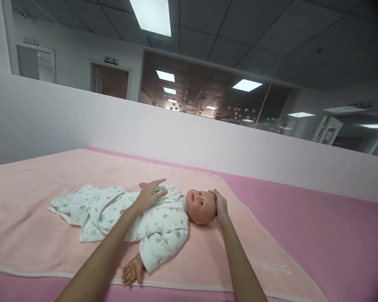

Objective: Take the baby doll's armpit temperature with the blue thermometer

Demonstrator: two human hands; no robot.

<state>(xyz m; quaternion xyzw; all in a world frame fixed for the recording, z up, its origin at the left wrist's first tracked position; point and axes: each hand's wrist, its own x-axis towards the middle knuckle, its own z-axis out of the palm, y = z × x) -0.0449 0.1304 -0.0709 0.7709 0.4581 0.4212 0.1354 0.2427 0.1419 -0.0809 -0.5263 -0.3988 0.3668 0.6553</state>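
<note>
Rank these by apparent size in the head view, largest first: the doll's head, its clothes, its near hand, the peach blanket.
1. Peach blanket
2. Doll's clothes
3. Doll's head
4. Doll's near hand

The one view looks forward and down from the person's head, near enough that two bare forearms enter from the bottom edge, with a plastic-headed baby doll in white printed clothes just beyond. Tilted sideways, it shows a smooth white wall sloping down rightward beneath a dark grey panelled ceiling.
</note>
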